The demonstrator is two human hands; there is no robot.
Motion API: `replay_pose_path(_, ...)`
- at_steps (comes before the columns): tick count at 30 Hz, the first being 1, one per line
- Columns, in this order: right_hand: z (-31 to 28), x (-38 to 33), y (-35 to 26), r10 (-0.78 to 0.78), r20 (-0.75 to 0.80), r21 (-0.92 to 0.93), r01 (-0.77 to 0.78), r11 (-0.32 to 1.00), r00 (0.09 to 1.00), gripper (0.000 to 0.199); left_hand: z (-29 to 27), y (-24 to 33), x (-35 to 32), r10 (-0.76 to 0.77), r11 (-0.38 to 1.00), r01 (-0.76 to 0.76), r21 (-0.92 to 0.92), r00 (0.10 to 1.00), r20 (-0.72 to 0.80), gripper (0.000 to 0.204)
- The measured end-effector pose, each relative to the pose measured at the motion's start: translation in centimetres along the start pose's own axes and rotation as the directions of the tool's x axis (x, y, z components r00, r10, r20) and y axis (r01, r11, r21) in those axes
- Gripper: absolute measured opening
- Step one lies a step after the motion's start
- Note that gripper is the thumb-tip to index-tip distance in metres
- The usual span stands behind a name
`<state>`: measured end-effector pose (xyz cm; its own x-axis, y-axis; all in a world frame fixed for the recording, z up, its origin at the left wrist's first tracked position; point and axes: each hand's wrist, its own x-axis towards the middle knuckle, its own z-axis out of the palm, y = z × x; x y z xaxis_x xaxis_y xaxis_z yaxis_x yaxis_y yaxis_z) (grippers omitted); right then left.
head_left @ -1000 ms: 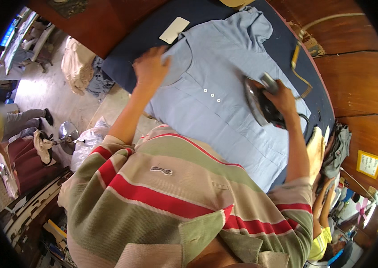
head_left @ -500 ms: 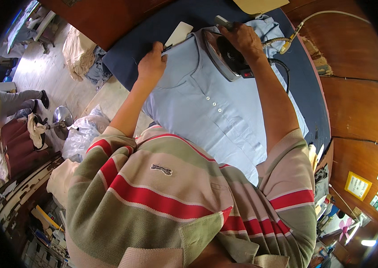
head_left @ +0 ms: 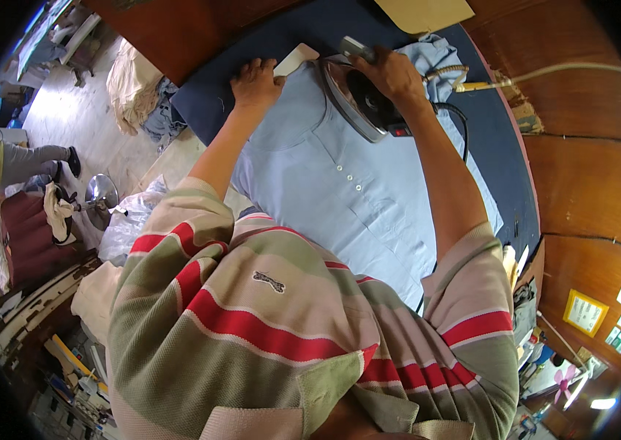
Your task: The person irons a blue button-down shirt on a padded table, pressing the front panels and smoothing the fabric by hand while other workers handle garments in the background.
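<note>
A light blue buttoned garment (head_left: 376,205) lies spread over a dark blue padded board (head_left: 512,176). My right hand (head_left: 396,77) is closed round the handle of an electric iron (head_left: 362,103), which rests on the garment's upper part. My left hand (head_left: 257,84) lies flat at the garment's upper left edge, fingers stretched out and slightly apart. Beside its fingertips a flat white piece (head_left: 297,57) pokes out along the cloth's edge; most of it is hidden, so I cannot tell its kind. Bunched blue cloth (head_left: 435,62) sits just beyond my right hand.
A hose (head_left: 457,72) and a black cord (head_left: 457,114) run from the iron toward the wooden wall (head_left: 582,176). Tan card (head_left: 428,13) lies at the board's far edge. Heaped clothes (head_left: 131,84) and a plastic bag (head_left: 131,224) are on the left. Another person stands far left.
My left hand has shifted up and its fingers have stretched out flat from a closed grip at the cloth's edge. The iron, in my right hand, has moved slightly left.
</note>
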<state>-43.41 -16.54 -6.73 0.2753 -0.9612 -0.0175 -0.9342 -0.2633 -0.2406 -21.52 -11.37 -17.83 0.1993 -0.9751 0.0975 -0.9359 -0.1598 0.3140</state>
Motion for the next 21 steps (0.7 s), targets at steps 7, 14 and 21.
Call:
replay_pose_path(7, 0.4, 0.7, -0.7, -0.07, 0.046, 0.018, 0.07, 0.997, 0.996, 0.054, 1.1, -0.1, 1.9, -0.033, 0.988, 0.05, -0.147, 0.993, 0.114, 0.035)
replay_pose_path(14, 1.4, 1.5, -0.6, -0.105, 0.002, 0.007, 0.105, 0.994, 0.994, 0.055, -0.3, 1.7, 3.9, -0.231, 0.948, 0.289, -0.134, 0.914, 0.335, 0.033)
replay_pose_path(21, 1.4, 1.6, -0.5, -0.077, -0.011, 0.041, 0.077, 0.996, 0.997, 0.055, 1.9, 0.6, 4.8, -0.171, 0.928, 0.224, -0.298, 0.966, 0.196, 0.025)
